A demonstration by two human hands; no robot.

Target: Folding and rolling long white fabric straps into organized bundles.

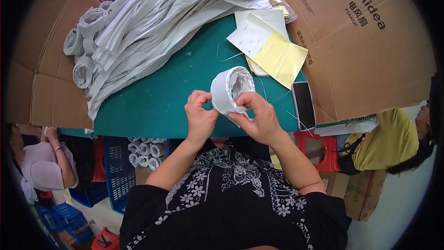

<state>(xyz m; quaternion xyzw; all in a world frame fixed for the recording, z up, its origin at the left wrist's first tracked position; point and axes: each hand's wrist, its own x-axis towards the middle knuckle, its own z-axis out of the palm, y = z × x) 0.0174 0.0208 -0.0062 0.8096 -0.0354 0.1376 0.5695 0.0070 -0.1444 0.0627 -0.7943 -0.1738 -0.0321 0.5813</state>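
Note:
Above the near part of the green table I hold a coiled roll of white strip point(223, 93), its hollow centre facing up and to the right. My left hand point(202, 118) is closed at the roll's left side, fingers curled and the thumb against its lower edge. My right hand point(262, 120) is closed on the lower right of the coil, with the index finger at its opening and the thumb beneath. A short loose bit of strip point(245, 122) shows by the right thumb. Parts of the fingertips are hidden by the coil.
Long loose white strips point(171, 23) lie piled across the back left, beside several finished rolls point(83, 71). White and yellow sheets point(273, 58), thin threads and a phone point(303, 104) lie to the right. Cardboard point(360, 55) flanks the green table point(185, 83). A blue crate point(118, 171) stands below; people sit either side.

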